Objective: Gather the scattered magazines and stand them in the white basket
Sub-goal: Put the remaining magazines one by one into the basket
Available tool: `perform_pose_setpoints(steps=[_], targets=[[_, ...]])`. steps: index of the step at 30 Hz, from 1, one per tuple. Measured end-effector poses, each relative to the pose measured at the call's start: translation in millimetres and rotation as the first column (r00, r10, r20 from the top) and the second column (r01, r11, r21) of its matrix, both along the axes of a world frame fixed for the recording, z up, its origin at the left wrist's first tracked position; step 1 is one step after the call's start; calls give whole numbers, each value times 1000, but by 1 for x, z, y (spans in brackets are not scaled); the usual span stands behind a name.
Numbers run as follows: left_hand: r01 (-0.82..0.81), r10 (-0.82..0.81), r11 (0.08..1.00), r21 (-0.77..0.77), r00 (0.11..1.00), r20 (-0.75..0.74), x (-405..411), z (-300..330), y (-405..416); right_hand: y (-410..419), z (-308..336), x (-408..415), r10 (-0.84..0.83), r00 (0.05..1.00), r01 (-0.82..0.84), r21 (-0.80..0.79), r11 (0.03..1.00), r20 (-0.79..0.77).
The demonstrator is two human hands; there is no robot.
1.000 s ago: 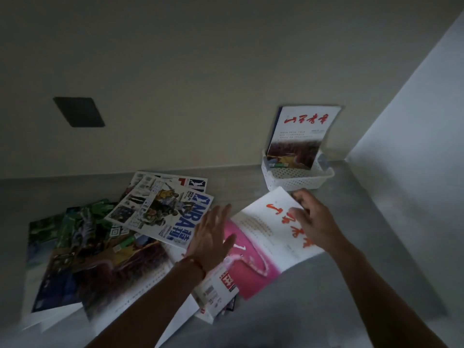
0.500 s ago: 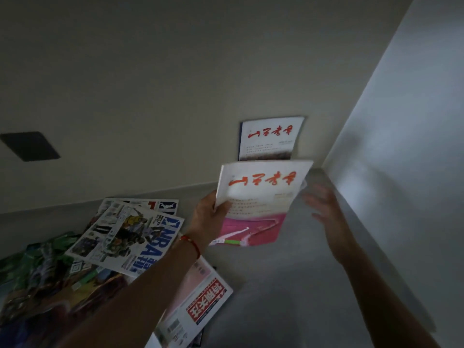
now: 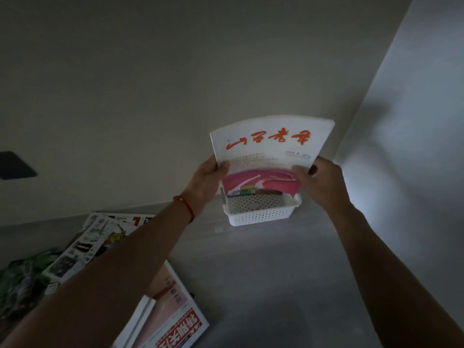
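Magazines (image 3: 82,249) lay scattered on counter (image 3: 263,272) at left. Left hand (image 3: 204,178) pinched white-and-pink magazine (image 3: 268,156) by its left edge; right hand (image 3: 320,183) gripped its right edge. Held upright, bowed, directly above white basket (image 3: 261,213). Risk judged: limp cover buckling on rim, light basket tipping. Red title, glossy.

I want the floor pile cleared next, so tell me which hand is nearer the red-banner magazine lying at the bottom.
Left. The left hand and right hand both grip the pink-and-white magazine over the white basket; the red-banner magazine lies below the left forearm.
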State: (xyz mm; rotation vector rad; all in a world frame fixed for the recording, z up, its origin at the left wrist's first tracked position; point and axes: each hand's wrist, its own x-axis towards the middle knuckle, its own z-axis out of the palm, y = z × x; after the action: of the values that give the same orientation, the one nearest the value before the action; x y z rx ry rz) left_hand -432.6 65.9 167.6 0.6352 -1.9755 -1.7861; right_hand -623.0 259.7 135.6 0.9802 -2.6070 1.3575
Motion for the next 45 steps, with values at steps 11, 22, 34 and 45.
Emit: perform_pose_setpoints(steps=[11,22,34,45], targets=[[-287,280,958,-24,910,304,-57,-75,-33,-41,-61,-57,-33,996,20,153,988,83],[-383,337,923,30,844,418,-99,-91,-42,-62,-93,-78,-85,963,39,179,983,254],[-294,213,938,185,908,360,-78,-85,-53,-67,-71,-52,-16,918,-21,89,996,397],[-237,368,919,-315,804,467,159,-121,-30,-72,-96,134,368,876,-382,-16,924,312]])
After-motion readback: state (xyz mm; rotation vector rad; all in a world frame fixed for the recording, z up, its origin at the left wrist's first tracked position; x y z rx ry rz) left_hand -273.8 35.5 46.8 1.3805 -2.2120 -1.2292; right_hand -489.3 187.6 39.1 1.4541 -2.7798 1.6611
